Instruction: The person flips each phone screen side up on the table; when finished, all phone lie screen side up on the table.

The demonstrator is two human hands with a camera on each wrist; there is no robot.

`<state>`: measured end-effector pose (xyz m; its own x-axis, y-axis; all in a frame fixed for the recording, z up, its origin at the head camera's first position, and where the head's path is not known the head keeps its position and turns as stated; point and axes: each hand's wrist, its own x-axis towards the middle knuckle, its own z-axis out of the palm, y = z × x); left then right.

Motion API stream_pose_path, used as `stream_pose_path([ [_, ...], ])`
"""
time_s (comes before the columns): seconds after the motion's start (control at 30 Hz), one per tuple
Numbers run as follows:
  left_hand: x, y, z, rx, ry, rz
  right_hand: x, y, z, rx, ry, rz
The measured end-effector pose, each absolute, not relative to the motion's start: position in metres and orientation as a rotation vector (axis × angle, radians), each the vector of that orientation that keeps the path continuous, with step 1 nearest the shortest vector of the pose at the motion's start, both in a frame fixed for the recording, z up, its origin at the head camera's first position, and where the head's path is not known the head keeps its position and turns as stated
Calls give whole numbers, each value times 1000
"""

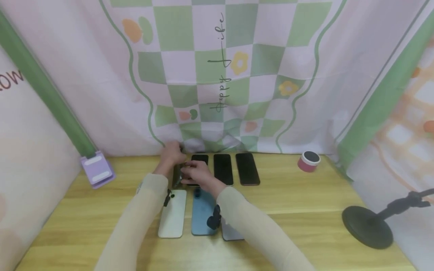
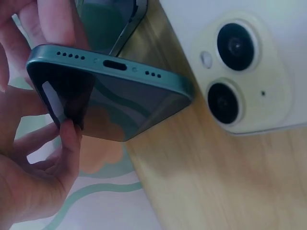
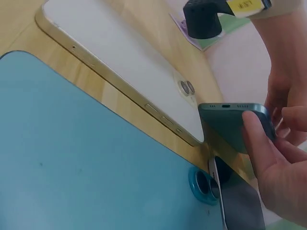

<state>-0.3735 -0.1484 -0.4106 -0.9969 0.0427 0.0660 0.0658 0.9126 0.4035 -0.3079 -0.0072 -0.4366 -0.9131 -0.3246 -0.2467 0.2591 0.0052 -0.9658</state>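
A dark teal smartphone (image 2: 112, 72) is held tilted up between both hands at the left end of the back row. Its charging port edge faces the left wrist camera. My left hand (image 1: 172, 153) pinches its far side, thumb and fingertip meeting at the edge in the left wrist view. The right hand (image 1: 198, 174) grips it too, with the thumb (image 3: 253, 129) on its back near the bottom edge. Closest below lies a white smartphone (image 1: 173, 214), back up. Beside that, a blue smartphone (image 1: 202, 214) lies under the right wrist.
Three black-screened phones lie in the back row, including a middle one (image 1: 223, 169) and a right one (image 1: 248, 169). The right forearm partly covers a pale grey phone (image 1: 233, 232). A pink jar (image 1: 308, 162), purple clip (image 1: 97, 170) and black stand base (image 1: 367, 227) stand farther out.
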Motion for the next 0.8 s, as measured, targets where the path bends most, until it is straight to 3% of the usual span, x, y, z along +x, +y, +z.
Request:
stream_pose_path([
  [0.57,-372,-163,-420,-109,-2990,-924,-307,-19,-439,53,2167,-1848],
  [0.8,-371,-193,-426,-267,-2987,-1098,-308,-20,-443,7,2302,-1722],
])
